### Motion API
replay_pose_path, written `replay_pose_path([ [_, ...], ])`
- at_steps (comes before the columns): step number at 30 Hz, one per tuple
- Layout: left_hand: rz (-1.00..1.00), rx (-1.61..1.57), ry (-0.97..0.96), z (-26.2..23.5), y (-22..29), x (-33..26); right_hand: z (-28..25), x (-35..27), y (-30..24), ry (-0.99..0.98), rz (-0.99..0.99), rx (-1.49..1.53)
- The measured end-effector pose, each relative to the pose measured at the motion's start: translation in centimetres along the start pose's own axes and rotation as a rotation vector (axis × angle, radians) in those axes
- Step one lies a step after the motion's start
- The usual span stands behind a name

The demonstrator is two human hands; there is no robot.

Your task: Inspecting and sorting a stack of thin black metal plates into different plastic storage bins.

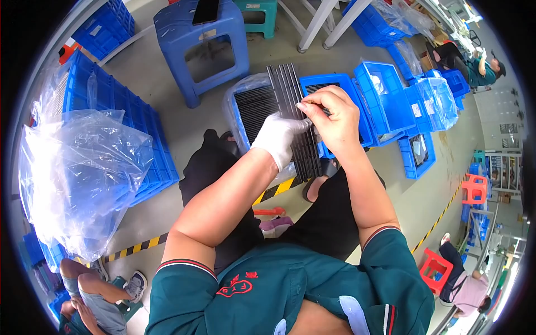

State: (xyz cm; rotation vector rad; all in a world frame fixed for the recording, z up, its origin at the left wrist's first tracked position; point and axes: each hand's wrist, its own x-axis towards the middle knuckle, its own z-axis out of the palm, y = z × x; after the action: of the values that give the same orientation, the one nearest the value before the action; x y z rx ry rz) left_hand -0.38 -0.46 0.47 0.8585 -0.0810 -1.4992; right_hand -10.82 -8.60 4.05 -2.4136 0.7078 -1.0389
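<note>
My left hand (277, 138), in a white glove, is closed around a bundle of long, thin black strips (287, 89) held side by side in front of me, their far ends tilted slightly left. My bare right hand (336, 120) meets the bundle's right edge, thumb and forefinger pinched together; whatever lies between those fingertips is too small to make out. Beneath the bundle, a plastic-lined blue bin (239, 127) on the left holds rows of similar black strips (254, 109). A second blue bin (364, 118), partly hidden by my right hand, also has black strips in it.
A blue stool (195, 30) carrying a dark phone (206, 11) stands ahead. Stacked blue crates (123, 111) with clear plastic film (84, 178) rise at left. More blue bins (385, 100) sit at right. Other people are seated lower left, lower right and far right.
</note>
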Motion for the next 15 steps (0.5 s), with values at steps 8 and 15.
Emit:
replay_pose_path([
  [8, 0.158, 0.244, -0.115, -1.3, -0.6, 0.5, 0.2, 0.1, -1.6, 0.029, -0.339, -0.281],
  [15, 0.054, 0.046, -0.049, -0.8, -0.6, 0.2, 0.3, 0.2, -0.6, 0.023, -0.268, -0.237],
])
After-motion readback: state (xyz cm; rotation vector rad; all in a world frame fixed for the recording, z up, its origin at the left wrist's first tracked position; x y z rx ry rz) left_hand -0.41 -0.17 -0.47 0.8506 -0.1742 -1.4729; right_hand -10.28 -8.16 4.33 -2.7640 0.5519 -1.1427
